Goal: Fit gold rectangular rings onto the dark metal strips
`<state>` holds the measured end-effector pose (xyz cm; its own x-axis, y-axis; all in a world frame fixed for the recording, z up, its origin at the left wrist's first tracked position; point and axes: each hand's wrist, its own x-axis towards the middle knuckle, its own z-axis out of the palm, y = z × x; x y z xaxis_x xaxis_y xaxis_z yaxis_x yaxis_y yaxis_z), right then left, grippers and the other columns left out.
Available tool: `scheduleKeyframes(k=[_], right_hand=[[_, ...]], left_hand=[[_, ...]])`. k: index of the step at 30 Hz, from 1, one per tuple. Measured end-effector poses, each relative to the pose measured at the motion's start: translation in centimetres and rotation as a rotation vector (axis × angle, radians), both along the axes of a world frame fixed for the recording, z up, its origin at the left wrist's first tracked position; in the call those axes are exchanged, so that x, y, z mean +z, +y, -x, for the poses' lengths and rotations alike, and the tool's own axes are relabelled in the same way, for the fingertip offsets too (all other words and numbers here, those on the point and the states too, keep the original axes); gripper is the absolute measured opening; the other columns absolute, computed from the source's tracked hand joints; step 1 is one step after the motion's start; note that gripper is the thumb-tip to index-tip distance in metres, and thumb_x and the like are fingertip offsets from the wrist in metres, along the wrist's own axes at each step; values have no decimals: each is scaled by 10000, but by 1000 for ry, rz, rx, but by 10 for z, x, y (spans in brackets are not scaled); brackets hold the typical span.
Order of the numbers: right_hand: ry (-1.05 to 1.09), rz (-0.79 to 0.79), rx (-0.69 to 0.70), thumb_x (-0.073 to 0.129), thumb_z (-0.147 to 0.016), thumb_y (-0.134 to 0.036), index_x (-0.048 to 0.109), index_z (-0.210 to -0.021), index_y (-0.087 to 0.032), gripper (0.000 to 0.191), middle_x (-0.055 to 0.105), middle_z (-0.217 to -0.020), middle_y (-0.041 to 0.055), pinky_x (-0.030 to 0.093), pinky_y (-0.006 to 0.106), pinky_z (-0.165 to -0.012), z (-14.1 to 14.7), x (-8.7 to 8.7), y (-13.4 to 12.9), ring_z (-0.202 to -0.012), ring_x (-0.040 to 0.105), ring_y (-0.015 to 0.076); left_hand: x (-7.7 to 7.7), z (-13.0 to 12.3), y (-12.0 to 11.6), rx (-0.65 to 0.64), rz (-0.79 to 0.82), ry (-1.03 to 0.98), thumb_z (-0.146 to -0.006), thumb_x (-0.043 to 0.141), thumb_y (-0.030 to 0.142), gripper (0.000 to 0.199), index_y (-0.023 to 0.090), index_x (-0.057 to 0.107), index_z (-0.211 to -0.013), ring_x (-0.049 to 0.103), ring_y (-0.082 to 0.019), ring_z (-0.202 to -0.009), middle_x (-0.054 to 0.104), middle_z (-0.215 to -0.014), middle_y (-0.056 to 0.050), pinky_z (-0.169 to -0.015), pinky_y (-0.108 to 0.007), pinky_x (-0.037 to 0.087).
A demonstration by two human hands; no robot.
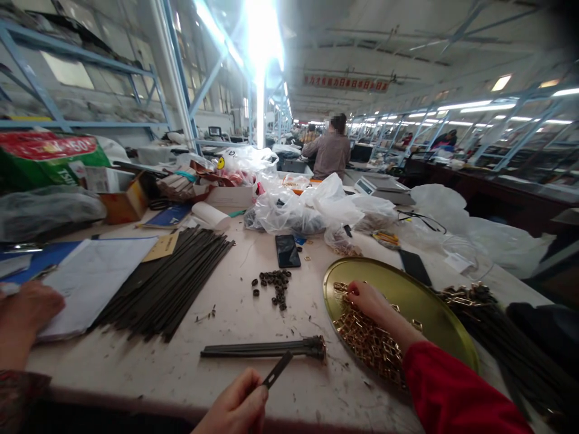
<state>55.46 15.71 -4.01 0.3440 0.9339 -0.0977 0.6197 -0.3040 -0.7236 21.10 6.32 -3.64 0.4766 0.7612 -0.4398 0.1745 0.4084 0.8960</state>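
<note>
Factory hall (362,54), blue steel racks (27,78)

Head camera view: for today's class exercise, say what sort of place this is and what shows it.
Probably a factory workshop for hand assembly. A long workbench runs into a large hall, with a distant worker among more benches. A round gold tray holds heaped metal buckles, and bundles of dark strips lie on the bench.

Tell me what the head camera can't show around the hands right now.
Head view:
- Left hand: the fist hides the gripped end of the dark metal strip; the bottom edge cuts off the wrist.
- Right hand: among the gold buckles, can't tell whether the fingers hold one.
- Gold tray: the red sleeve hides its lower rim.
- Bundled dark strips: blurred, cut off by the right edge.
</note>
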Motion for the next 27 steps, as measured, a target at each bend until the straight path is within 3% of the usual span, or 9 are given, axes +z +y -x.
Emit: scheduleKeyframes(k=[4, 10, 15, 21, 27], right_hand=[[332, -105, 7, 625, -689, -389, 572, -775, -185, 227, 565, -622, -17, 432, 321, -638, 37, 14, -25, -625, 548, 162], [870, -54, 62, 701, -605, -442, 538, -847, -200, 379, 605, -706, -12, 496, 318, -651, 143, 18, -89, -591, 581, 120], [1382, -12, -43, 815, -521, -296, 580, -754, -184, 349, 636, -690, -23, 477, 232, -605, 196, 24, -115, -568, 563, 79], [1250, -102, -8, 803, -527, -372, 577, -703, -176, 348, 609, -585, -39, 433, 230, -507, 207, 18, -116, -483, 522, 84], [1176, -75, 55, 752, -566, -462, 560, -707, -172, 376, 551, -482, -58, 403, 212, -446, 209, 8, -116, -418, 491, 81]], left_hand=[[9, -3, -2, -27, -159, 40, -770, 422, 381, 215, 185, 422, -682, 373, -98, -547, 442, -559, 50, -553, -213, 314], [42, -13, 3, 94, -391, 54, -779, 455, 362, 218, 159, 500, -712, 430, -123, -639, 475, -641, 26, -624, -235, 345], [40, -12, -1, 156, -367, 17, -762, 526, 373, 241, 133, 538, -759, 492, -141, -671, 556, -695, -10, -636, -248, 384], [37, -14, -7, 164, -416, 8, -801, 504, 326, 193, 142, 521, -747, 561, -148, -662, 600, -677, -18, -644, -247, 426], [49, -15, -2, 123, -493, 227, -790, 480, 270, 156, 157, 494, -684, 474, -107, -555, 525, -586, 31, -535, -207, 352]])
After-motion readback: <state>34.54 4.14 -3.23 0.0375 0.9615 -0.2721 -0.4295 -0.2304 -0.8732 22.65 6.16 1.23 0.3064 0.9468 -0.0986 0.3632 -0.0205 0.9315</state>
